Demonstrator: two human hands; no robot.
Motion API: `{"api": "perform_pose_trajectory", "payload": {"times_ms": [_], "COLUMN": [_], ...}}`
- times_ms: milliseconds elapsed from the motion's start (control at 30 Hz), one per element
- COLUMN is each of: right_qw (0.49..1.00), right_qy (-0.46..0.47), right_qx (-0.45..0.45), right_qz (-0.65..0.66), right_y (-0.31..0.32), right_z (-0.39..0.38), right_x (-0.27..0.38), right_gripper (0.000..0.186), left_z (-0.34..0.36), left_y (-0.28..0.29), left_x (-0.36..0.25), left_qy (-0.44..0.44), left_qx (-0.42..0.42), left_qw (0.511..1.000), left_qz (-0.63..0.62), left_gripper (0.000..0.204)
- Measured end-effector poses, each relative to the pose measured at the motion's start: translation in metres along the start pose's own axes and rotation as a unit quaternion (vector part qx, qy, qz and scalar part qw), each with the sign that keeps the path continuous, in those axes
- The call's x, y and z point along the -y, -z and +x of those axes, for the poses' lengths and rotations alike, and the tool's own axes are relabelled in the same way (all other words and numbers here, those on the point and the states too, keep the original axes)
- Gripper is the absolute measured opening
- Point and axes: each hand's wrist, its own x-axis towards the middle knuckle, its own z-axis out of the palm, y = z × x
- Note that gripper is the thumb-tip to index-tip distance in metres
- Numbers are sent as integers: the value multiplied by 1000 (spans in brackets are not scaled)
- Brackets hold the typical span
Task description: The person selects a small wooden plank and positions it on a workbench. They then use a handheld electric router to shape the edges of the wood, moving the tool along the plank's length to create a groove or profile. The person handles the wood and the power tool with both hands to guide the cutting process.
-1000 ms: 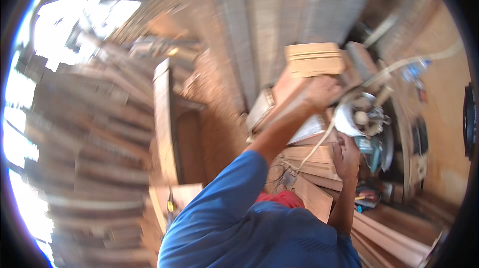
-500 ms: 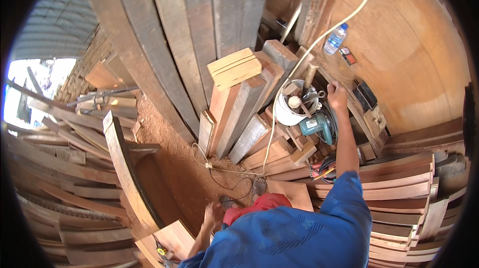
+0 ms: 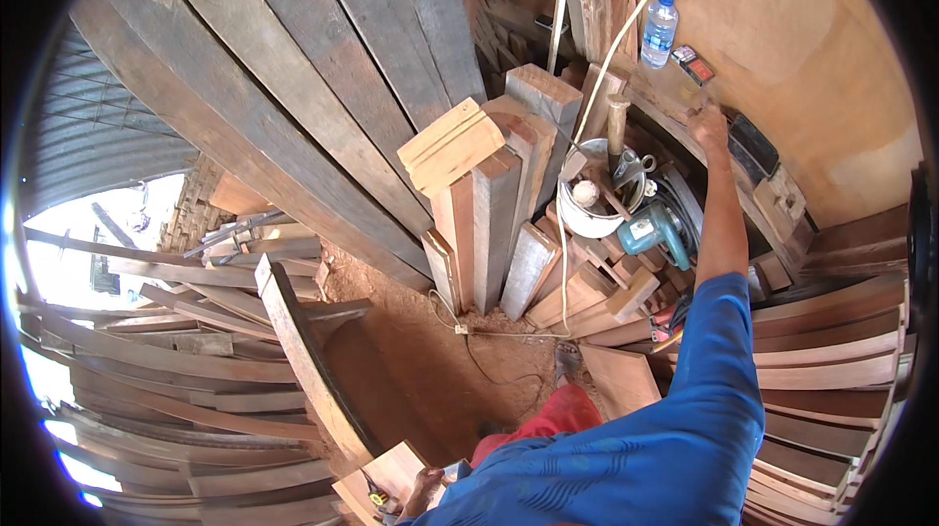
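Observation:
My right hand reaches far to the right, over a wooden ledge at the plywood wall. Its fingers are curled together; whatever they hold, if anything, is too small to make out. Just beyond it lie a small red and black packet and an upright water bottle. A dark box is to its right. Low in the picture my left hand is closed next to a light board. A grey-blue piece shows at its fingers, partly hidden by my shirt. A yellow and black tape measure sits on the board.
A white bucket holds a mallet and other tools, with a teal power tool beside it. A pale cable hangs past upright timbers. Stacked planks fill the left; more boards lie right.
The view has shifted. My right hand has moved a little farther along the ledge, toward the packet. My left hand has come down beside the light board, and a grey-blue piece now shows there.

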Motion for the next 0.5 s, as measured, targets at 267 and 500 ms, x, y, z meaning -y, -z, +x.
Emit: {"api": "perform_pose_trajectory", "payload": {"times_ms": [267,500], "right_qw": [997,990], "right_qy": [67,136], "right_qx": [-43,27], "right_qz": [-9,11], "right_y": [-5,-8], "right_z": [19,-21], "right_x": [-5,16], "right_gripper": [57,46], "left_z": [11,51], "left_y": [11,-16], "left_x": [-14,-3], "left_qy": [-69,-201], "left_qx": [6,6], "left_qw": [997,953], "left_qz": [-15,226], "left_gripper": [35,30]}}
